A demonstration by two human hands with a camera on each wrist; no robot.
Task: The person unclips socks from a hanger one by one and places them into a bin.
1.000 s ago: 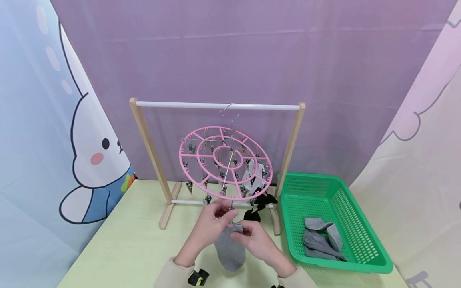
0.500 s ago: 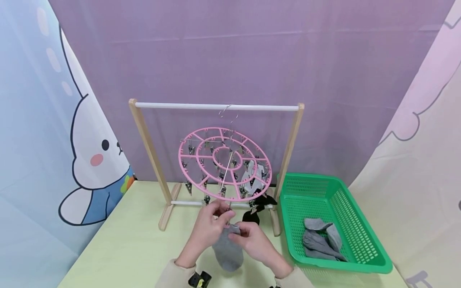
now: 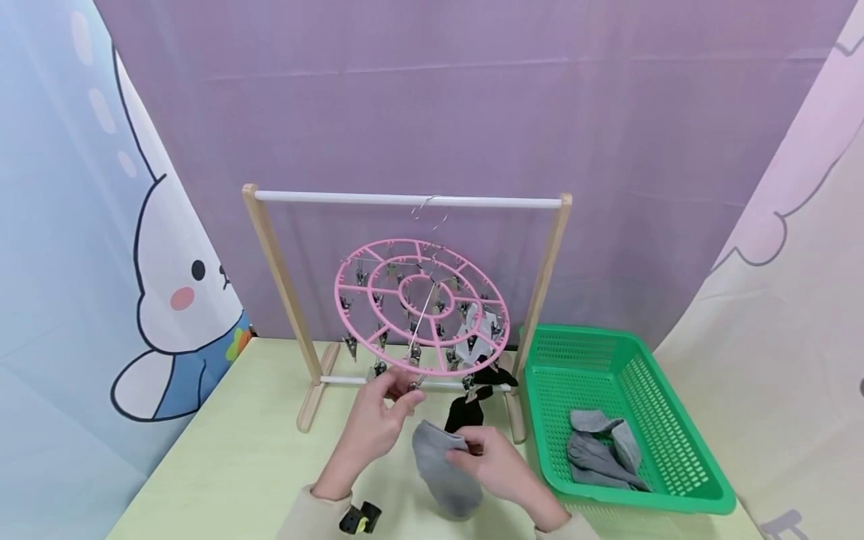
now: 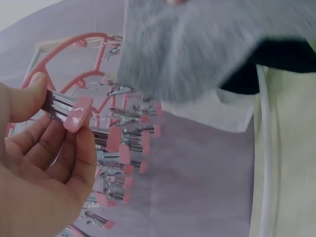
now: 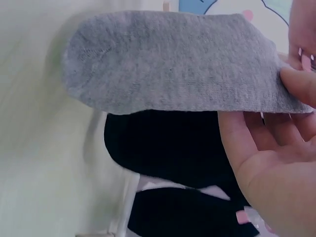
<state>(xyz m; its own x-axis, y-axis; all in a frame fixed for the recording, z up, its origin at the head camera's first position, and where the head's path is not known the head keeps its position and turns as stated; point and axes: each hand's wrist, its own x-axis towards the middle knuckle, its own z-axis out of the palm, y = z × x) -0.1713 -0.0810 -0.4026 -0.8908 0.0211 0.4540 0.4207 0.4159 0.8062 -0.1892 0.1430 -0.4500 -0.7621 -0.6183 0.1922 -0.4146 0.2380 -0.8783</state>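
A grey sock (image 3: 442, 469) hangs toe down from my right hand (image 3: 496, 461), whose thumb and fingers pinch it near its cuff. To its left, my left hand (image 3: 371, 424) holds a metal clip (image 4: 69, 108) with pink tips between thumb and fingers. In the left wrist view the sock stands apart from that clip. The clip belongs to a round pink clip hanger (image 3: 336, 292) with several other clips hanging around it. Black socks (image 3: 464, 414) and a white sock (image 3: 481, 341) hang on the hanger's right side.
The hanger hooks over a white bar (image 3: 324, 197) of a wooden-legged stand (image 3: 283, 281). At the right stands a green basket (image 3: 675, 390) with grey socks (image 3: 604, 450) in it. A purple curtain (image 3: 432, 97) hangs behind the table (image 3: 223, 450).
The grey sock has come away from the clip at my left hand. My right hand has carried it right and slightly down, while my left hand has shifted a little left with the clip.
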